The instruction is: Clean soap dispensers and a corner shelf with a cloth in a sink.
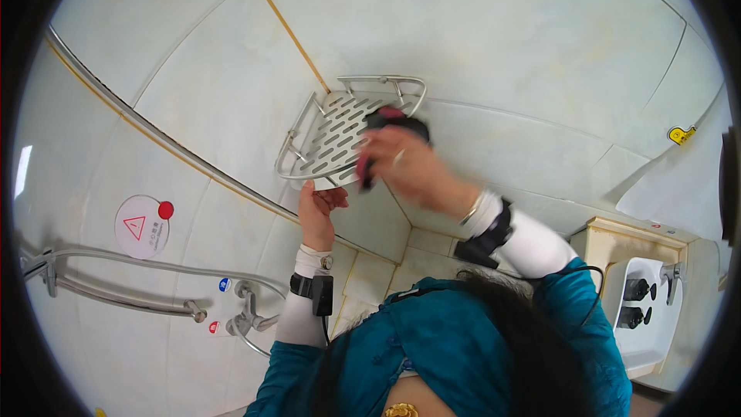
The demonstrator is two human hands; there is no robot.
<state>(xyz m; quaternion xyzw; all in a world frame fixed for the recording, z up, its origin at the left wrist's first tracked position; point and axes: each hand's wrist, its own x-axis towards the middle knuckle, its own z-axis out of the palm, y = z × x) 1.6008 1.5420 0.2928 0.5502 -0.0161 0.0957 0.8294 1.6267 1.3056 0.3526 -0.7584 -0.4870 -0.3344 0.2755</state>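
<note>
A metal corner shelf point(336, 133) with a slotted base and tubular rails is fixed where two tiled walls meet. My right hand point(413, 168) is at the shelf's right side, closed on a black and dark red cloth point(397, 120) that is partly hidden and blurred by motion. The cloth lies over the right rail and hangs at the front edge. Below the front rim, my left hand point(318, 212) has its fingers curled, with the thumb against the shelf's edge.
At lower left, a shower mixer point(248, 316), hose and slide bar point(123, 297) are mounted on the wall. A round warning sticker point(143, 225) sits above them. On the right, a white washbasin point(644, 347) holds two black pump bottles point(634, 316) beside a tap point(673, 274).
</note>
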